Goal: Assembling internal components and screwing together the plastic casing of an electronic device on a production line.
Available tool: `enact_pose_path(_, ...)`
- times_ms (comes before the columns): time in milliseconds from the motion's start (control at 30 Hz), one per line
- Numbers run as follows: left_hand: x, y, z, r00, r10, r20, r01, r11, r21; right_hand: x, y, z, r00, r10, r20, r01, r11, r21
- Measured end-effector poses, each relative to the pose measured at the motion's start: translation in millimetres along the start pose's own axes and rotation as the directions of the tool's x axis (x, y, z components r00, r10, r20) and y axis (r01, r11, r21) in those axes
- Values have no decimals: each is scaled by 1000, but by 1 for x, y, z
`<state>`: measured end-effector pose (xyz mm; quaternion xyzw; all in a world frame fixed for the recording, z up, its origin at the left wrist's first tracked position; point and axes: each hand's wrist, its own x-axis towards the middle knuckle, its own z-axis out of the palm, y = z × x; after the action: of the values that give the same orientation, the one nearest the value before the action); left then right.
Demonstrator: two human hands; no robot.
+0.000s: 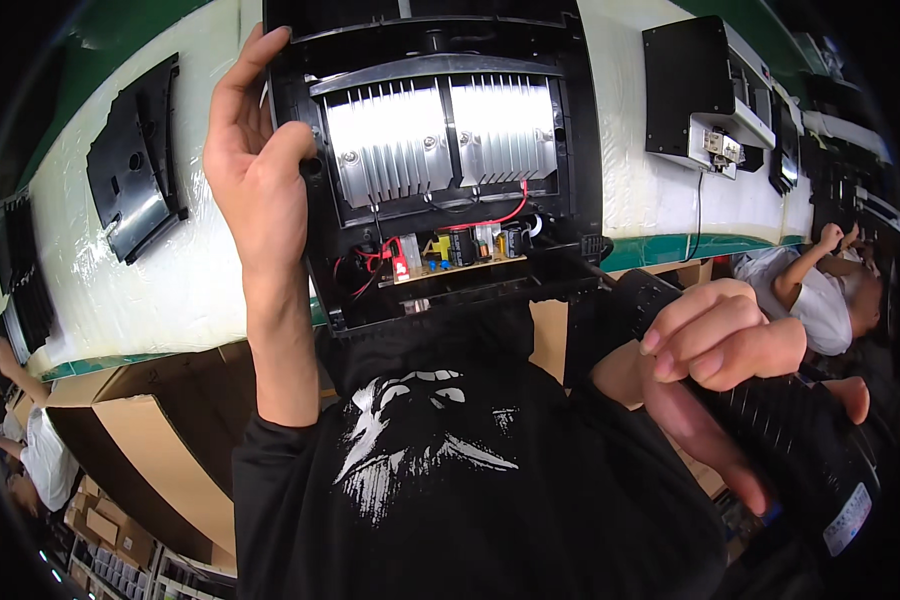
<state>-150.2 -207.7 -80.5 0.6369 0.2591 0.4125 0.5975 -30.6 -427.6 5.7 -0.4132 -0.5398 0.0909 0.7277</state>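
A black device housing point(585, 130) lies in front of me with its inside exposed. It holds two finned metal heat sinks point(390, 140), a small circuit board point(460, 262) with several components, and red wires point(500, 215). My left hand point(260, 165) grips the housing's left side, thumb on the rim and index finger reaching up along the edge. In my right hand point(725, 345) is a black electric screwdriver point(770, 415), fingers wrapped round its body. Its front end points at the housing's lower right corner; whether the tip touches is too dark to tell.
On the white-covered bench point(215, 60) a black plastic panel point(135, 165) lies to the left. A black and white device point(705, 95) stands to the right. Cardboard boxes point(160, 450) sit below the bench at left. Other people point(820, 290) are at both sides.
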Motion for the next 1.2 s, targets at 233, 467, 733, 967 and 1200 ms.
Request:
enact_pose_path(233, -1, -2, -1, 1000, -4, -17, 4, 1000, -31, 7, -6, 4, 999, -41, -6, 41, 999, -25)
enact_pose_path(467, -2, -4, 2, 1000, -13, -1, 13, 1000, -6, 33, -88, -54, 974, -223, -31, 216, 889, 404)
enact_pose_path(733, 0, 3, -1, 997, -74, -26, 75, 997, 35, 25, -78, -164, 750, -614, -245, 284, 634, -720)
enact_pose_path(967, -1, 5, 0, 997, -75, -37, 79, 988, 134, 12, -61, -207, 746, -518, -420, 193, 770, -608)
enact_pose_path(1200, -1, 6, 2, 990, -107, -87, 120, 981, 156, 4, -50, -206, 810, -456, -368, 126, 749, -651)
